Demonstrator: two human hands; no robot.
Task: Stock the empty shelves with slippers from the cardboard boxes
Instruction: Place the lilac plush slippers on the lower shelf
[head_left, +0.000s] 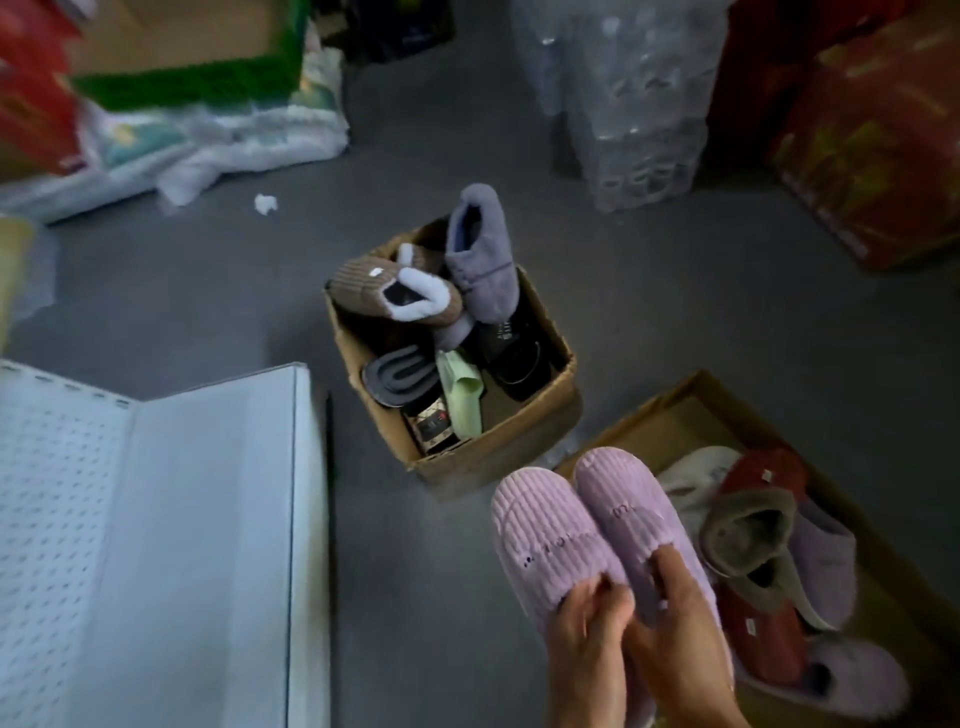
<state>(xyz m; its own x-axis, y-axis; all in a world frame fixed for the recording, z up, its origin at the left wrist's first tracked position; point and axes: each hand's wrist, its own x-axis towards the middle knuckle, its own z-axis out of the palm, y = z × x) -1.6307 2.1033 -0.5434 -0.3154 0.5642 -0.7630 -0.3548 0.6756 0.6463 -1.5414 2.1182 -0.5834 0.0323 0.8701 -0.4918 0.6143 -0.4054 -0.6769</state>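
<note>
Left hand and right hand each grip one lilac corduroy slipper at its opening, the pair side by side above the grey floor, beside the near cardboard box of red and lilac slippers; white perforated metal shelf lies left; farther, a second cardboard box of mixed slippers

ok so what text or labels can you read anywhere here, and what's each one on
Nothing here reads clearly.
Lilac slippers: dark marks across both uppers, too blurred to read.
Brown slipper: small white tag, too small to read.
Red slippers: small white tags, unreadable.
Black item in the middle box: pale marks, illegible.
Red cartons: yellow print, blurred.
Both hands, left and right, hold the lilac slippers.
</note>
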